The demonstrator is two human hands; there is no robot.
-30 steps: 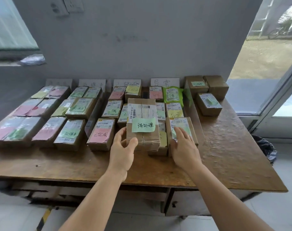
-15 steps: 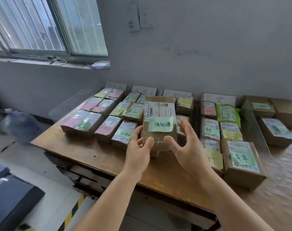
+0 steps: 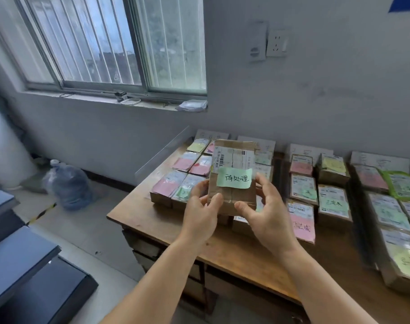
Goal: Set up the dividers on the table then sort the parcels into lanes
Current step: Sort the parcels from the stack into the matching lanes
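green note point(image 3: 234, 178) on held parcel point(image 3: 232, 197) reads 待处理, pink note point(image 3: 302, 226) on a table parcel 已完成

Soft daylight is admitted through the barred, aluminium-framed window point(image 3: 110, 45); edges are blurred and bowed by wide-angle distortion.

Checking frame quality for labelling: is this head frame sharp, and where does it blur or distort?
Head view: the held parcel and its green note are legible; parcels at the right edge smear; the window frame bows from wide-angle distortion; soft daylight, no glare.

Matt brown cardboard parcel point(image 3: 232, 181) with green paper note point(image 3: 234, 178); worn, glossy wooden table point(image 3: 241, 251).
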